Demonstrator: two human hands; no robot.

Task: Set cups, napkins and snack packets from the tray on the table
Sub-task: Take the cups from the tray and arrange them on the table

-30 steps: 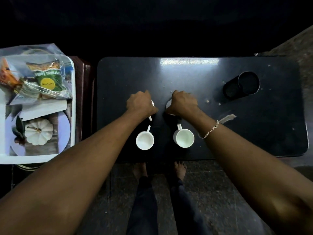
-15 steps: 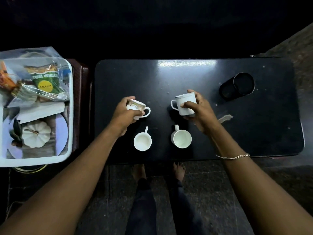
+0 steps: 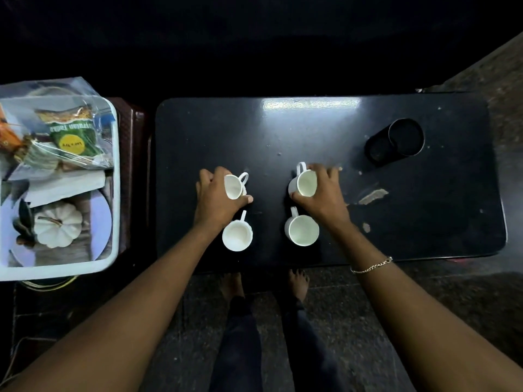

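My left hand [image 3: 215,198] grips a white cup [image 3: 234,186] tilted with its mouth toward me, just above the black table [image 3: 311,131]. My right hand [image 3: 325,193] holds a second white cup [image 3: 305,183], also tilted. Two more white cups stand upright near the table's front edge, one [image 3: 237,236] below my left hand and one [image 3: 302,230] below my right. To the left, a white tray [image 3: 114,176] carries clear-wrapped snack packets [image 3: 70,137], a white napkin stack [image 3: 65,183] and a small white pumpkin [image 3: 58,227].
A black cylindrical holder [image 3: 396,141] lies on its side at the table's far right. Scuffed patches [image 3: 372,196] mark the tabletop right of my right hand. The tray rests on a dark stand [image 3: 133,176]. My bare feet [image 3: 297,282] stand on the floor below the table edge.
Both hands lifted the far pair of cups off the table and turned them over; their mouths now face up toward me and sit lower, near the tabletop.
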